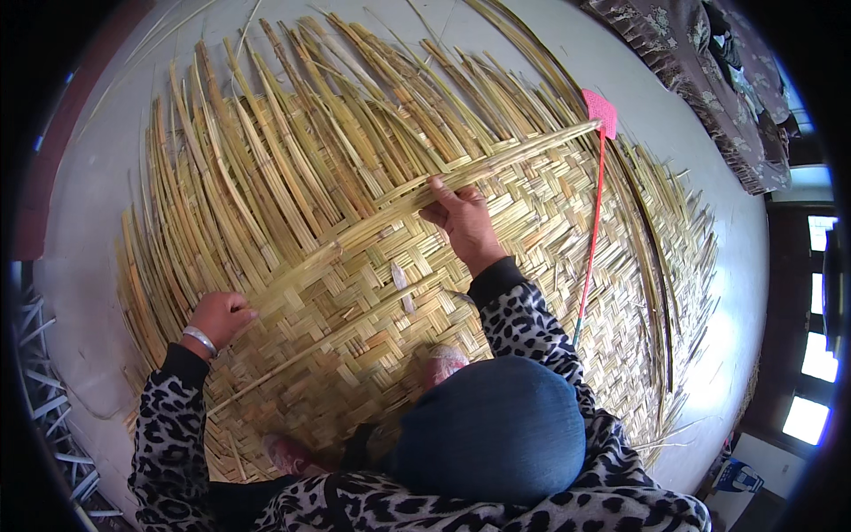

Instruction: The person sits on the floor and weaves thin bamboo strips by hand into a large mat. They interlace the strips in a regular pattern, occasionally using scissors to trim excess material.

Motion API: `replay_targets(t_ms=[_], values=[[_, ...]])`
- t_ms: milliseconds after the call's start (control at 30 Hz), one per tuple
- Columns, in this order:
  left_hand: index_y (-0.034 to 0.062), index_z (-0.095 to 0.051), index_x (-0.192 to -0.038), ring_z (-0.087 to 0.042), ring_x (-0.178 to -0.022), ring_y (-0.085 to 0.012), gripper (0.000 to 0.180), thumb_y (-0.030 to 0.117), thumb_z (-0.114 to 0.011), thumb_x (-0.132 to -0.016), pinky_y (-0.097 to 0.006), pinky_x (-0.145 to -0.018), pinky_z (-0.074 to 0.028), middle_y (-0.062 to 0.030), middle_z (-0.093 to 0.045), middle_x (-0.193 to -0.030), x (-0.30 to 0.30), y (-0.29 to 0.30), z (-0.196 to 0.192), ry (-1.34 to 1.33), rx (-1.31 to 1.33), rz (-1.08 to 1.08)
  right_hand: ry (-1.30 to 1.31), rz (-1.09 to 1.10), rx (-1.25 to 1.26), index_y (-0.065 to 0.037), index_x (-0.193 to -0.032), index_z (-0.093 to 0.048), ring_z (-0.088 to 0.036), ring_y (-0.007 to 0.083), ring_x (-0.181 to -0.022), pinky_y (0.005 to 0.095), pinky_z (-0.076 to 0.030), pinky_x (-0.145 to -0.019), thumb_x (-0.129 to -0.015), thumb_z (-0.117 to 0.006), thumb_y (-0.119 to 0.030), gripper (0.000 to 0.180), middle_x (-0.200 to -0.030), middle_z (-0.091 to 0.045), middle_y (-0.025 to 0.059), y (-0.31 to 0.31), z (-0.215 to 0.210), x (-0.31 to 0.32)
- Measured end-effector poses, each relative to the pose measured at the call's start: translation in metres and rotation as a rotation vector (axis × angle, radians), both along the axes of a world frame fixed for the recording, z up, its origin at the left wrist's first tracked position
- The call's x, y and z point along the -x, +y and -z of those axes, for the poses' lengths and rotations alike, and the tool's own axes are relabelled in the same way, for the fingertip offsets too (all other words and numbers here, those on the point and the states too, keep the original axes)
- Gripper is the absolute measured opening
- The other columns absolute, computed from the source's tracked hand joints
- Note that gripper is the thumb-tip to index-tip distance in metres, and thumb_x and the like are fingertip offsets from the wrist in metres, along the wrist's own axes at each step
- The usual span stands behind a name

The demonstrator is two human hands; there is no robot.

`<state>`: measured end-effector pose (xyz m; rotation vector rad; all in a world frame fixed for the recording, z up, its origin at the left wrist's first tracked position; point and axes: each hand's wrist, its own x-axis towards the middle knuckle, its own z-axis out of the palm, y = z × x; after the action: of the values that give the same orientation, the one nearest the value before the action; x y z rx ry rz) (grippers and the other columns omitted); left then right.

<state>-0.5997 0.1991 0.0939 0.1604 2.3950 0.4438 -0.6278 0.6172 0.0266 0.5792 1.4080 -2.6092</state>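
Note:
A large mat of woven split cane lies on the floor below me, with long unwoven cane strips fanning out from its far side. A long pale cane strip runs slantwise across the mat, along the line where weave meets loose strips. My right hand pinches this strip near its middle, thumb on top. At its lower left end, my left hand is closed, fingers curled; they hide the strip's tip. A silvery bracelet circles my left wrist.
A pink fly swatter with a thin red handle lies on the mat at right. Long dark strips curve across the mat's right part. My bent knee rises in front. Patterned cloth hangs at upper right; a metal rack stands at left.

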Motion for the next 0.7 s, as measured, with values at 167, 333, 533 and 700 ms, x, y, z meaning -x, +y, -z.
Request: replay_targets(t_ms=[167, 333, 533, 700], values=[[0.0005, -0.063, -0.072, -0.055, -0.056, -0.0265, 0.027, 0.025, -0.074, -0.079, -0.037, -0.056, -0.045, -0.0154, -0.056, -0.062, -0.013, 0.013, -0.019, -0.06, -0.038, 0.081, 0.038, 0.024, -0.206, -0.002, -0.102, -0.066, -0.069, 0.017, -0.078, 0.0314, -0.06, -0.071, -0.096, -0.062, -0.018, 0.017, -0.09, -0.07, 0.0063, -0.003, 0.022, 0.011], [0.0033, -0.065, -0.073, -0.058, -0.063, -0.0334, 0.026, 0.027, -0.07, -0.081, -0.043, -0.059, -0.045, -0.0172, -0.058, -0.066, -0.003, 0.003, -0.013, 0.05, 0.145, 0.176, -0.069, -0.015, 0.164, -0.003, -0.104, -0.064, -0.069, 0.0171, -0.078, 0.0323, -0.06, -0.071, -0.096, -0.061, -0.016, 0.016, -0.091, -0.069, 0.0063, 0.012, 0.028, 0.012], [0.0052, -0.067, -0.079, -0.06, -0.071, -0.0367, 0.022, 0.027, -0.066, -0.084, -0.047, -0.065, -0.046, -0.0159, -0.062, -0.073, 0.011, -0.027, 0.004, 0.209, 0.24, 0.167, -0.019, 0.086, 0.182, -0.002, -0.103, -0.065, -0.069, 0.0196, -0.083, 0.0331, -0.06, -0.074, -0.096, -0.06, -0.015, 0.015, -0.099, -0.07, 0.0117, 0.037, 0.019, 0.019], [0.0055, -0.067, -0.081, -0.061, -0.074, -0.0365, 0.022, 0.027, -0.067, -0.084, -0.047, -0.067, -0.047, -0.0156, -0.062, -0.075, 0.017, -0.047, 0.017, 0.213, 0.298, 0.157, -0.006, 0.127, 0.115, -0.001, -0.1, -0.065, -0.069, 0.0195, -0.08, 0.0333, -0.061, -0.073, -0.096, -0.06, -0.014, 0.015, -0.093, -0.07, 0.0111, 0.049, 0.022, 0.025]])
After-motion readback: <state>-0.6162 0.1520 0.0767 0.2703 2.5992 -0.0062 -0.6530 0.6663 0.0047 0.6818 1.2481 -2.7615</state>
